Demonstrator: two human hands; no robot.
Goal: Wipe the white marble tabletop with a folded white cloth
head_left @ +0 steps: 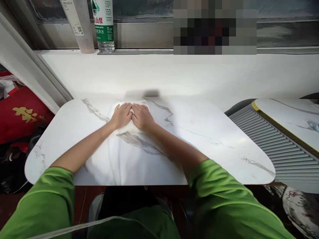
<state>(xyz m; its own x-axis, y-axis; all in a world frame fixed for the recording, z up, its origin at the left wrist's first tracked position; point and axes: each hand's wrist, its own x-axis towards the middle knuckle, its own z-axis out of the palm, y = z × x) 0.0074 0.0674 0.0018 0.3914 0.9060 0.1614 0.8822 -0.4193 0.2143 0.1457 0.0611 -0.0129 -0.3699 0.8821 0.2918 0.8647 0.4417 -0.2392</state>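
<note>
Both hands lie side by side, palms down, toward the far edge of the white marble-patterned table (209,116). Under them is a thin white sheet (128,128), cloth or paper; I cannot tell which. My left hand (122,115) rests flat on it with fingers stretched forward. Close beside it, my right hand (142,116) lies the same way, and the two meet at the thumbs. Neither hand grips the sheet; they only press on top of it. Most of the sheet blends into the tabletop, so its outline is hard to follow.
A green-labelled water bottle (105,31) and a translucent cup (83,30) stand on the window ledge. To the left is a red bag (25,114) with gold lettering. A grey ribbed panel (279,146) and another marble-patterned top (294,116) lie right.
</note>
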